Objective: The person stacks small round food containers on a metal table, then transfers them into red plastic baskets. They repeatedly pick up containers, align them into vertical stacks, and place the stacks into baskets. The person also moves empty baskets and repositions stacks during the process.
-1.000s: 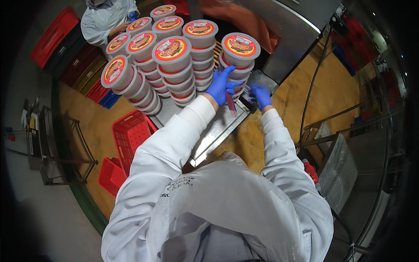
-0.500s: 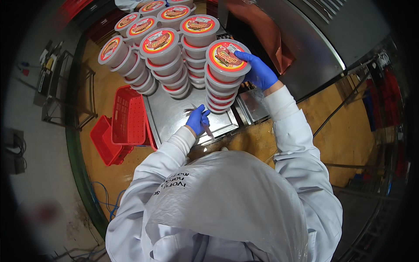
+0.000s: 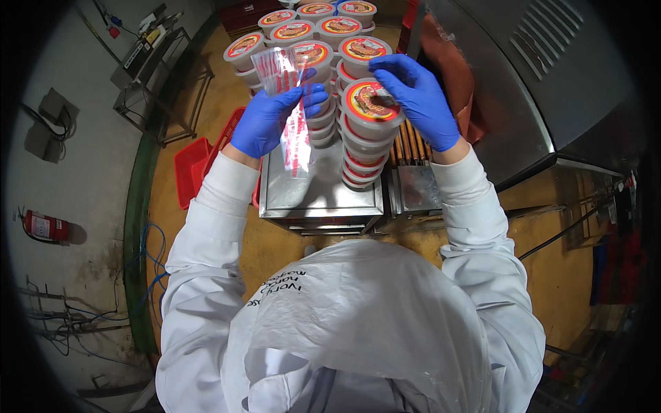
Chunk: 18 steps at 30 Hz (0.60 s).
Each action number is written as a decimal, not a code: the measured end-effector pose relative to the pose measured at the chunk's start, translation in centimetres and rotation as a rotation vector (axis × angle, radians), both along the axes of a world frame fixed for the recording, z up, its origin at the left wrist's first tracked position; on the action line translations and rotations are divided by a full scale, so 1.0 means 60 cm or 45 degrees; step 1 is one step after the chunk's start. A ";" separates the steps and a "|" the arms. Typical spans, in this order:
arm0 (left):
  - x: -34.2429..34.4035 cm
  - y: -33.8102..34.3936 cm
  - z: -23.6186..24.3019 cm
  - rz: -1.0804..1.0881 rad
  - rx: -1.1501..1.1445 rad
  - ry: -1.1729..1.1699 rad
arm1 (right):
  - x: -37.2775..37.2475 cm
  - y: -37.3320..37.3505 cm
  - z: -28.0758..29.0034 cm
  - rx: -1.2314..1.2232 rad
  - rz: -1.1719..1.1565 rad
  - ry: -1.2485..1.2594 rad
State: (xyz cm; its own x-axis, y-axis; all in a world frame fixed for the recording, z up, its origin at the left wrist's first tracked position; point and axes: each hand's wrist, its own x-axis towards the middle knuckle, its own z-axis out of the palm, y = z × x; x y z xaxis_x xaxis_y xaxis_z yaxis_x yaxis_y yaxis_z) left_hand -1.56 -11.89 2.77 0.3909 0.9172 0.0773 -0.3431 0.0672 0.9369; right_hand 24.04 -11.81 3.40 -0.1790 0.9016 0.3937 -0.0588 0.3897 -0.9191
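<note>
My left hand (image 3: 261, 125), in a blue glove, grips flattened clear plastic bands with red print (image 3: 297, 148). They hang upright in front of the tub stacks, and some of its fingers show behind the plastic. My right hand (image 3: 421, 100), also gloved in blue, is at the far right side of the nearest stack's top tub (image 3: 370, 107). Its fingers are apart and hold nothing; whether they touch the lid I cannot tell. That tub is translucent with a red and yellow round label, and sits on several like it. More stacked tubs (image 3: 365, 49) stand just behind on the steel table (image 3: 320, 199).
Red plastic crates (image 3: 189, 168) stand left of the table. A row of brown rods (image 3: 412, 144) lies to the right, beside a large steel machine (image 3: 506, 103) and a reddish-brown sheet (image 3: 447, 76). A fire extinguisher (image 3: 45, 226) hangs on the left wall.
My left hand has risen from the tabletop, bringing the plastic bands up before the stacks. My right hand has loosened from the top tub's edge. The view has shifted.
</note>
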 end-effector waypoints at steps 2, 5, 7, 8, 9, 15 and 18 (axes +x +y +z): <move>0.033 0.007 0.004 0.057 0.067 0.082 | -0.023 0.000 0.006 0.282 -0.110 -0.288; 0.074 0.009 -0.006 0.097 0.059 0.071 | -0.037 0.001 0.020 -0.154 0.250 -0.093; 0.089 -0.008 0.005 0.088 -0.077 0.093 | -0.018 0.019 0.003 -0.303 0.415 0.200; 0.082 -0.011 0.000 0.040 -0.086 0.159 | -0.005 0.016 -0.006 -0.420 0.319 0.329; 0.072 -0.012 0.000 -0.013 -0.083 0.218 | 0.026 0.005 -0.005 -0.567 0.459 0.446; 0.043 -0.005 -0.016 -0.065 -0.009 0.567 | 0.106 -0.041 -0.054 -0.565 0.405 0.260; 0.067 -0.017 -0.010 -0.010 0.064 0.323 | 0.114 -0.035 -0.051 -0.466 0.469 0.515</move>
